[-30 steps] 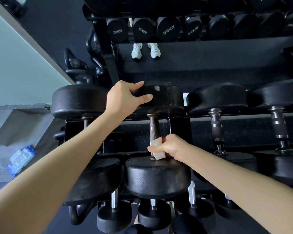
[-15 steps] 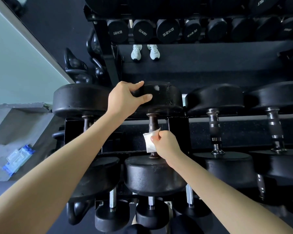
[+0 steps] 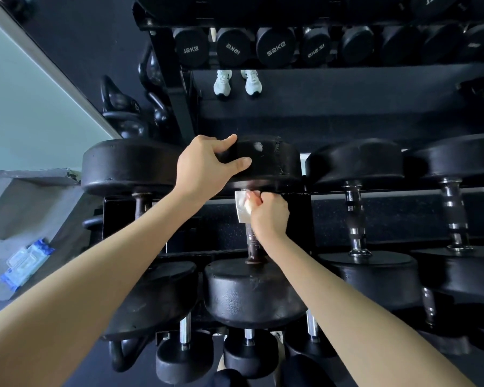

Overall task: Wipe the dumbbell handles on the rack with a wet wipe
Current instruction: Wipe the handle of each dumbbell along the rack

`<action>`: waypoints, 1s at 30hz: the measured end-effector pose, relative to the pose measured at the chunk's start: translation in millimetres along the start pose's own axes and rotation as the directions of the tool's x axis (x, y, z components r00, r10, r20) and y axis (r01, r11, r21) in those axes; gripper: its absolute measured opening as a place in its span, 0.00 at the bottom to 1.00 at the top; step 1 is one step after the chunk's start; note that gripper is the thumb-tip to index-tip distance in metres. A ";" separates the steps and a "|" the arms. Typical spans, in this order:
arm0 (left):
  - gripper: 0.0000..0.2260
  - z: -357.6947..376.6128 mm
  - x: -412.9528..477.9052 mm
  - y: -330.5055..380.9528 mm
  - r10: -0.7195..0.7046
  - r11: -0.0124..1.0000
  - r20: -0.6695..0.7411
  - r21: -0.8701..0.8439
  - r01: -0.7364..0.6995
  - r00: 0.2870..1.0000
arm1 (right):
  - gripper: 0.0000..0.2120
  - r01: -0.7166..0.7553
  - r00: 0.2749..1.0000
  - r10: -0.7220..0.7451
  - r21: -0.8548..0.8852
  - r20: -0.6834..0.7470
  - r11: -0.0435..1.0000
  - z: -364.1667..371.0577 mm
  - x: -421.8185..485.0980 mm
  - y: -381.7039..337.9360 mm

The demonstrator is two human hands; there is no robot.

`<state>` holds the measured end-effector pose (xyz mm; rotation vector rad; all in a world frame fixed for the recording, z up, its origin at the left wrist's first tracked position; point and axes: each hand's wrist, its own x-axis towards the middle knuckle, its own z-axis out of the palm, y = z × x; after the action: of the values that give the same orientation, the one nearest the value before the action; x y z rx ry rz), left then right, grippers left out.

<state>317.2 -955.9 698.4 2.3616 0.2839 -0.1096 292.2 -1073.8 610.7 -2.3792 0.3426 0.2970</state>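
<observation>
Two-handed: gripping the far dumbbell head (image 3: 274,163) at its rim with the left hand (image 3: 204,166), pinching the wet wipe (image 3: 241,205) around the handle (image 3: 252,241) with the right hand (image 3: 268,215), just beneath that head. Likely risking the wipe snagging on knurling and tearing under tight pressure.

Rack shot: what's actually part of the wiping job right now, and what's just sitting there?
In the job:
wet wipe, pressed on the dumbbell handle by the right hand
left hand gripping the dumbbell head
neighbouring handles

Lying about:
kettlebells
blue packet at left
white shoes
</observation>
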 end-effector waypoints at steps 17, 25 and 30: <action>0.24 0.8 -3.5 6.7 -0.023 0.997 -0.030 -0.080 0.021 0.999 | 0.19 0.097 0.961 -0.139 0.179 0.240 0.979 -15.4 9.2 22.6; 0.24 -3.8 -5.0 6.1 -0.002 0.999 0.022 -0.046 0.003 1.000 | 0.21 0.039 0.875 0.056 -0.184 0.481 0.982 -23.5 -20.4 37.7; 0.14 -11.2 -24.3 -4.4 -0.008 1.000 -0.129 0.014 0.010 0.992 | 0.23 -0.034 0.966 0.042 -0.037 0.254 0.999 -35.2 -24.2 32.5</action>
<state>292.5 -949.2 707.4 2.3861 0.3566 0.0369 263.1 -1117.1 623.6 -2.3327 0.2634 0.6240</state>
